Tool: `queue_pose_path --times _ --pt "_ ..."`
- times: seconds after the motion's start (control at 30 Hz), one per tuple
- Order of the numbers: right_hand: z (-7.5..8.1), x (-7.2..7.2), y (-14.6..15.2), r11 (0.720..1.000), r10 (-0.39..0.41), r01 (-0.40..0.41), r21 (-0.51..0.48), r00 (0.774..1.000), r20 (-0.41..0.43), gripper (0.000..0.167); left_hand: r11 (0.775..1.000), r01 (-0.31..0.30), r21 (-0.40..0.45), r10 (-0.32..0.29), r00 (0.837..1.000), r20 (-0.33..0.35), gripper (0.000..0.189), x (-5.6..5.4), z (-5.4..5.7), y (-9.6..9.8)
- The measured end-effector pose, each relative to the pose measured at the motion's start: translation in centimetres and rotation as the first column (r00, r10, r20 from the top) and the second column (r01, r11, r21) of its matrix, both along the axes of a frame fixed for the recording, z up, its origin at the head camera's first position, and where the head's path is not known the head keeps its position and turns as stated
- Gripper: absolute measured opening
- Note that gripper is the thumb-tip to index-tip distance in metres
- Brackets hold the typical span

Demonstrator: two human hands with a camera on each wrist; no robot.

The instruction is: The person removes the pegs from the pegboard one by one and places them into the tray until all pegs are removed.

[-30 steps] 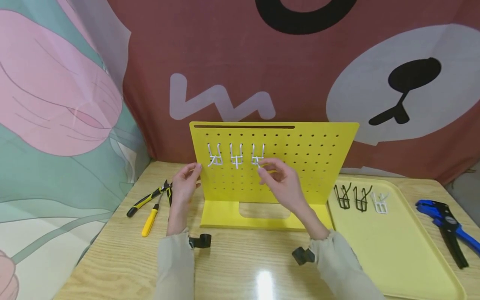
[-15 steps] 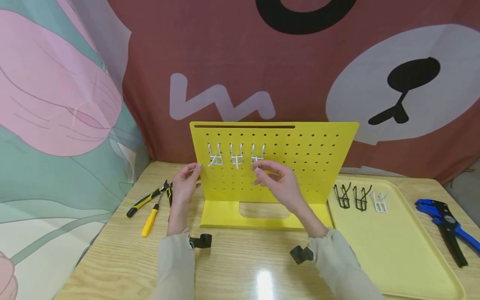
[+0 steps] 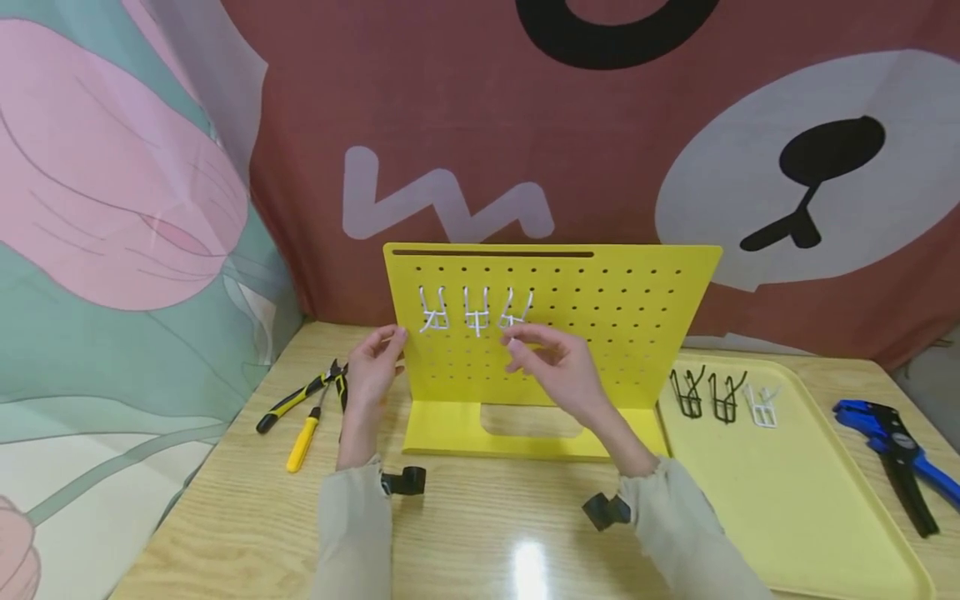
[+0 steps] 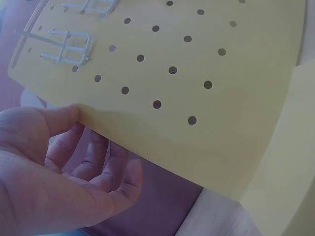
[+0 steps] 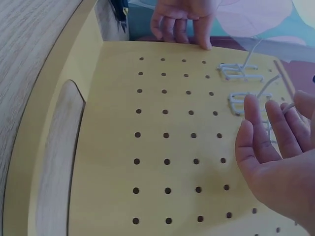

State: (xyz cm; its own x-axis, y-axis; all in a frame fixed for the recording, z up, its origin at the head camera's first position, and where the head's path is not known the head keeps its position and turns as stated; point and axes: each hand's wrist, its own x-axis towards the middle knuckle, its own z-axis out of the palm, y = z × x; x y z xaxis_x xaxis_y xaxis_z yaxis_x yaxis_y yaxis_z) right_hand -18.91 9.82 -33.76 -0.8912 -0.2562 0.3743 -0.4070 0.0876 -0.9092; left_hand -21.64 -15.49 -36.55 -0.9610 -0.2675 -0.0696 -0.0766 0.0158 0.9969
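Note:
A yellow pegboard [image 3: 600, 367] stands upright on its base, with two white wire hooks, the left hook [image 3: 434, 319] and the middle hook [image 3: 477, 319], hanging side by side near its upper left. To their right, a third white hook [image 3: 513, 320] leans, its lower end swung left. My right hand [image 3: 564, 367] pinches this hook's prong [image 5: 288, 107] between thumb and fingers, covering part of it. My left hand [image 3: 375, 362] grips the board's left edge, thumb [image 4: 64, 118] on the front and the other fingers behind.
On the right, a pale yellow tray [image 3: 795, 517] carries two black hooks [image 3: 705, 396] and a white hook [image 3: 763, 408]. Beyond it lies a blue and black wire stripper [image 3: 896, 442]. Yellow-black pliers [image 3: 292, 400] and a yellow-handled screwdriver [image 3: 303, 443] lie left of the board.
The third hook has gone from straight to slanted, its lower end moving left with my right hand. My left hand keeps its hold on the board's edge.

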Motion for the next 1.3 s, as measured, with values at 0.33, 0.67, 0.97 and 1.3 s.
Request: queue_pose_path --times 0.33,0.67,0.97,1.3 --pt "1.2 0.9 1.6 0.994 0.004 -0.005 -0.105 1.0 -0.018 0.024 1.0 -0.01 -0.002 0.01 1.0 0.016 0.035 0.0 0.4 0.0" --pt "0.5 1.2 4.3 0.993 0.08 -0.069 -0.099 0.991 0.108 0.032 1.0 -0.021 -0.005 0.021 0.999 0.027 0.035 0.0 0.1 -0.1" --pt "-1.0 1.9 7.1 0.998 0.018 -0.001 -0.065 0.966 0.259 0.037 1.0 -0.018 -0.002 0.018 1.0 0.015 0.035 -0.1 0.0 0.0" --pt "-3.0 3.2 11.1 1.0 -0.018 0.018 0.003 0.959 0.282 0.033 1.0 -0.013 -0.005 0.013 1.0 0.008 0.037 0.0 -0.1 0.2"
